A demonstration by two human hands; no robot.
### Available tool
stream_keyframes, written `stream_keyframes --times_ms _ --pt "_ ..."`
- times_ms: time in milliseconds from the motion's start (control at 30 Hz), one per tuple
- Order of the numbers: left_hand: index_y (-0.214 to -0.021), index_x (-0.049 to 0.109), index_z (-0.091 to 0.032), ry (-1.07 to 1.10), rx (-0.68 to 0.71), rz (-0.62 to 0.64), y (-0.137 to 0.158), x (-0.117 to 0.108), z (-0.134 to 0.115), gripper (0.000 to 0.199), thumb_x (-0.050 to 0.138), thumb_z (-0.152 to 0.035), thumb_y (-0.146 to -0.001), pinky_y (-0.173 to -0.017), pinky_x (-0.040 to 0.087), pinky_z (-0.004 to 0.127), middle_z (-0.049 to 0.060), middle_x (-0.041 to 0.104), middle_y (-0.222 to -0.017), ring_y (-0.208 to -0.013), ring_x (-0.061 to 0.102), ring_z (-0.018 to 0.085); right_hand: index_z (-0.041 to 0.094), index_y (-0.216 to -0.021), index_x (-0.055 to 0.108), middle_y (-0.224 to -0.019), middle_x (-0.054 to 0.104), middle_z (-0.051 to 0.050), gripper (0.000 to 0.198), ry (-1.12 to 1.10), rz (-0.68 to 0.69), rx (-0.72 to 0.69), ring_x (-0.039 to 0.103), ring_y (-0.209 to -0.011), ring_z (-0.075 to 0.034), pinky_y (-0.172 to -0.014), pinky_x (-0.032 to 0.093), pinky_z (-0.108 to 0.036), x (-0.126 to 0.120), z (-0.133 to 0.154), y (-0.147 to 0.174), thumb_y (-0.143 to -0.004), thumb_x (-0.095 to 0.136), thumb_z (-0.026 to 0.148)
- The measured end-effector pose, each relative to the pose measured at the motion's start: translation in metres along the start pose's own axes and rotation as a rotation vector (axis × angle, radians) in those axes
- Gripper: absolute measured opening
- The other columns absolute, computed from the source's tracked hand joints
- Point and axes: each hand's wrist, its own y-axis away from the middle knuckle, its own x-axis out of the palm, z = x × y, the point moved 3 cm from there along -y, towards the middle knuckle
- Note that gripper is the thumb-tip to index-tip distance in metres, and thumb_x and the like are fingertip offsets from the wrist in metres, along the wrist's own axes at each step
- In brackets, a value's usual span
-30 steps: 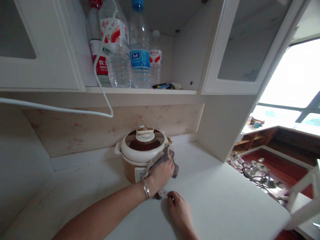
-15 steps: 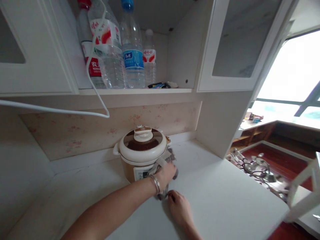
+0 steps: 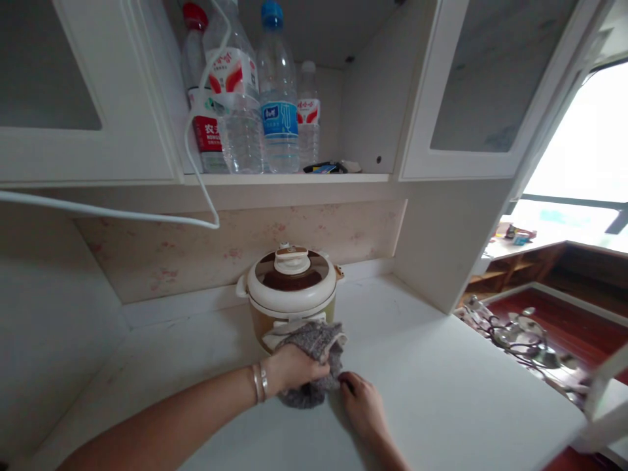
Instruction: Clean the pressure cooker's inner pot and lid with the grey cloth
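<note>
A cream and gold electric pressure cooker point(image 3: 292, 297) with a brown-topped lid stands on the white counter, near the back wall. My left hand point(image 3: 294, 367), with bracelets at the wrist, is closed around a bunched grey cloth point(image 3: 314, 340). The cloth lies against the cooker's front and covers most of its control panel. To the right, low on the counter, my right hand point(image 3: 362, 400) rests with curled fingers beside the cloth's edge. Whether its fingertips pinch the cloth or something else is hidden.
Several plastic bottles point(image 3: 279, 124) stand in the open cabinet above. A white cable point(image 3: 193, 157) hangs in front of the shelf at left. The cabinet side panel point(image 3: 446, 235) bounds the counter point(image 3: 441, 379) at right. Beyond the counter, metal light fittings point(image 3: 524, 340) lie lower down.
My left hand has moved left with the cloth, from the cooker's right front to across its panel. My right hand stays low beside the cloth. The view has shifted slightly left.
</note>
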Motion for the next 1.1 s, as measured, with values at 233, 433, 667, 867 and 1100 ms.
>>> stream_keyframes --times_ms 233,433,667,867,1100 --pt "-0.135 0.053 -0.03 -0.126 -0.034 -0.002 0.057 -0.053 0.065 0.043 0.051 -0.013 -0.096 -0.117 0.031 0.039 0.0 0.04 -0.157 -0.146 0.031 0.017 0.025 -0.097 0.074 -0.104 0.075 -0.002 0.033 0.045 0.0 0.026 0.067 -0.093 -0.018 -0.079 0.042 -0.024 0.003 0.003 0.001 -0.088 0.041 0.023" --pt "-0.141 0.05 -0.031 -0.009 -0.312 0.018 0.12 0.026 0.038 0.06 0.051 -0.003 -0.088 -0.12 0.009 0.064 0.005 0.052 -0.148 -0.143 0.039 0.024 0.025 -0.093 0.074 -0.101 0.074 -0.004 0.03 -0.033 -0.013 0.026 0.065 -0.093 -0.02 -0.079 0.041 -0.027 0.006 0.002 0.004 -0.087 0.044 0.026" --pt "-0.143 0.05 -0.03 0.551 -0.584 -0.129 0.144 0.049 -0.006 0.093 0.037 0.011 -0.061 -0.12 0.03 0.05 -0.001 0.045 -0.154 -0.145 0.036 0.019 0.023 -0.09 0.075 -0.099 0.075 -0.007 0.028 -0.24 -0.073 0.059 0.064 -0.094 -0.025 -0.086 0.041 -0.034 0.003 -0.002 0.002 -0.081 0.05 0.034" --pt "-0.142 0.053 -0.026 0.991 -1.088 -0.389 0.125 0.007 -0.028 0.071 0.043 -0.001 -0.075 -0.12 0.03 0.047 0.003 0.051 -0.149 -0.14 0.043 0.024 0.018 -0.11 0.067 -0.091 0.072 -0.008 0.047 -0.655 -0.087 0.212 0.066 -0.081 -0.023 -0.07 0.051 -0.033 -0.001 0.02 0.038 -0.09 0.041 0.052" --pt "-0.15 0.041 -0.031 0.9 -0.715 -0.099 0.055 -0.026 -0.096 0.084 0.055 -0.007 -0.071 -0.123 0.011 0.057 -0.001 0.031 -0.16 -0.149 0.023 0.031 0.028 -0.111 0.073 -0.121 0.071 -0.007 0.063 -1.732 0.436 0.391 0.06 -0.119 -0.029 -0.096 0.049 -0.044 -0.002 0.082 0.086 -0.068 0.07 0.073"
